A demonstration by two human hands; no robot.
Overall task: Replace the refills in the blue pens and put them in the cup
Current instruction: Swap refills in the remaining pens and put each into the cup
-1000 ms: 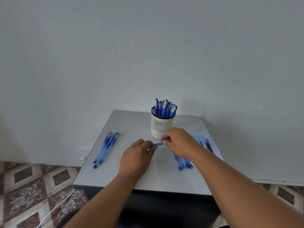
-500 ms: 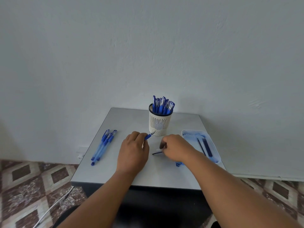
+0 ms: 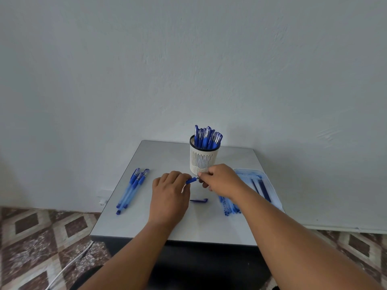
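Head view
Bkgd: plain pale wall (image 3: 188, 59), patterned tile floor (image 3: 31, 237); grey table (image 3: 201, 227) vs wall.
Cup (image 3: 202, 162): white slotted, upright at table's far middle, full of blue pens.
L hand (image 3: 170, 195): fingers curled round pen (image 3: 192, 180), blue grip end sticks out twd R.
R hand (image 3: 222, 181): fingertips pinch pen's tip end, just in front of cup.
Cap (image 3: 199, 200): lies on table btwn hands, nearer edge.
Spare pens (image 3: 132, 190): bunch at L side.
Refills (image 3: 229, 206): pile by R wrist, partly hidden.
Tray (image 3: 270, 191): R side, holds dark refills.
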